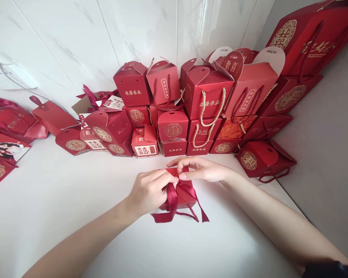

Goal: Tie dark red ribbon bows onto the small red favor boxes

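On the white tabletop in front of me sits a small red gift box (182, 200) with a twisted rope handle (193, 213) at its near side. A dark red satin ribbon (172, 200) crosses its top, and its loose ends hang over the front. My left hand (152, 189) is closed on the ribbon at the left of the knot, fingertips pinched together. From the right, my right hand (204, 170) bends its thumb and index finger onto the ribbon at the knot, its other fingers reaching over the box's far edge. The knot itself is mostly covered by fingertips.
Stacked red gift boxes (174, 129) line the tiled wall (142, 27) at the back. A red box with a rope handle (263, 158) lies at the right by the grey side panel (321, 154). More red boxes and bags (14, 123) stand on the left.
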The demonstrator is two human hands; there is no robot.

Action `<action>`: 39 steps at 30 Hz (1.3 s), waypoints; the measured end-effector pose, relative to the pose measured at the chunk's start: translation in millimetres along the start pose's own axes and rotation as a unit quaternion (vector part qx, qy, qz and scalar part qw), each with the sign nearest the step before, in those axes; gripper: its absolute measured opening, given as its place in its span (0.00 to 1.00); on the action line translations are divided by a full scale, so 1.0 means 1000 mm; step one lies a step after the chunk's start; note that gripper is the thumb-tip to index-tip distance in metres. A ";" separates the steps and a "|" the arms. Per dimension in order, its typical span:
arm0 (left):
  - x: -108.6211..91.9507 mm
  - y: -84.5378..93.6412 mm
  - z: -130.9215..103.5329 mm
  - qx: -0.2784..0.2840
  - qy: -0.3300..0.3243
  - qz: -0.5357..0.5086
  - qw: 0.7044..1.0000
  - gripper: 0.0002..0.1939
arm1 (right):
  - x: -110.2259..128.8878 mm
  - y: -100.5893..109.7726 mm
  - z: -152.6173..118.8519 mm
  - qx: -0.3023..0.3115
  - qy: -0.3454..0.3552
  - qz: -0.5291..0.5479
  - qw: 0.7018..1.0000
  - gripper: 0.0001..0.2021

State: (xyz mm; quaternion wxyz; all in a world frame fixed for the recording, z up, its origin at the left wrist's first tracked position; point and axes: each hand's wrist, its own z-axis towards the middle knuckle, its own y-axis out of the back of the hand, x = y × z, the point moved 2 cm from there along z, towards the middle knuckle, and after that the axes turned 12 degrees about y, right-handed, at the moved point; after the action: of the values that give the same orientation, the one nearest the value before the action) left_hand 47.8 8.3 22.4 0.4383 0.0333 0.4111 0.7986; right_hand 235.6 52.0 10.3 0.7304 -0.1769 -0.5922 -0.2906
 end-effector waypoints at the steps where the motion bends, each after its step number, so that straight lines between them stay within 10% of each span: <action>1: 0.000 0.000 0.001 0.000 0.000 0.002 1.000 0.10 | 0.000 -0.001 0.000 0.009 0.002 0.003 1.000 0.09; 11: 0.002 -0.002 -0.002 0.001 0.008 -0.008 1.000 0.09 | 0.004 0.016 -0.005 -0.083 0.026 0.044 0.995 0.11; 19: 0.002 -0.002 -0.002 0.000 0.012 -0.002 1.000 0.10 | 0.006 0.001 -0.002 0.003 0.018 -0.033 0.999 0.09; 39: 0.004 -0.003 -0.005 0.000 0.010 -0.021 1.000 0.11 | 0.001 0.001 -0.001 -0.029 -0.017 0.065 0.997 0.14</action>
State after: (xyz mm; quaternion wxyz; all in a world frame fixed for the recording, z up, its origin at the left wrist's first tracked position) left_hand 45.5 9.6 15.7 0.4503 0.0168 0.4165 0.7896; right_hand 237.1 51.9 10.7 0.7325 -0.2411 -0.5828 -0.2562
